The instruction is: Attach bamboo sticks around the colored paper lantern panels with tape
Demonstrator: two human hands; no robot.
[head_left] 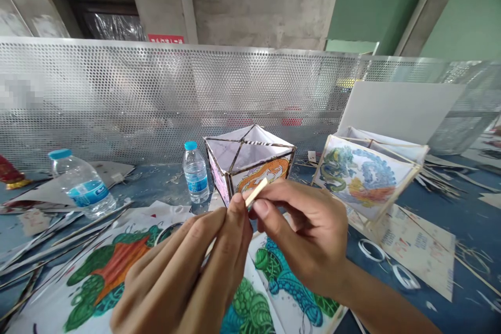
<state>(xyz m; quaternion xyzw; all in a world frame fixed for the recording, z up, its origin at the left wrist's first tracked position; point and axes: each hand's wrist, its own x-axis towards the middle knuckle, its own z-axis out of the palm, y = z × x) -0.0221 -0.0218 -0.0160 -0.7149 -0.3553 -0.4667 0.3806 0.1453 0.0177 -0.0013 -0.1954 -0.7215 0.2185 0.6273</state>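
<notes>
A pale thin wooden strip [257,191] sticks up between my fingertips, its end pointing to the upper right. My left hand [191,266] is closed around it, with the thumb and forefinger pressed near that end; most of the strip is hidden by the fingers. With thumb and forefinger, my right hand [303,229] pinches at the same end. Beneath both hands lie a painted sheet in green and orange [121,266] and a blue-green painted panel [293,282]. Just beyond stands a dark-edged paper lantern frame [256,167] with an orange dragon picture.
Two water bottles, one leaning [84,188] and one upright [194,175], stand to the left. A second painted lantern frame [356,175] is tilted at the right, near tape rolls [371,250] and cardboard [418,250]. Loose strips [50,245] litter the left. A perforated metal screen [156,94] closes the back.
</notes>
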